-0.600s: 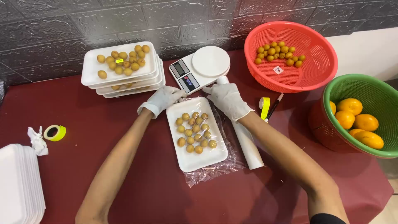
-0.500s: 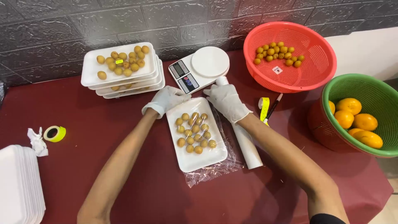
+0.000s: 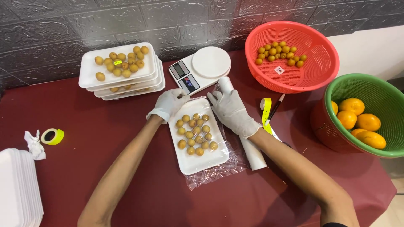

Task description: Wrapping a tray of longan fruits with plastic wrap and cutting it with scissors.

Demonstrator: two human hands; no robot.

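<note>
Left hand (image 3: 169, 104), white-gloved, fingers curled at far-left corner of white foam tray (image 3: 198, 157); whether gripping tray edge or film, cannot tell. Tray centre table, small yellow-brown fruits (image 3: 195, 133) clustered in far half, clear film (image 3: 229, 166) under it. Right hand (image 3: 231, 111), gloved, at 3 o'clock of tray's far end, palm flat, pressing down on white film roll (image 3: 252, 153). Digital scale (image 3: 202, 68) at 12 o'clock of tray. Red basket (image 3: 320, 63) at 1 o'clock, green basket (image 3: 378, 88) with oranges at 3 o'clock.
</note>
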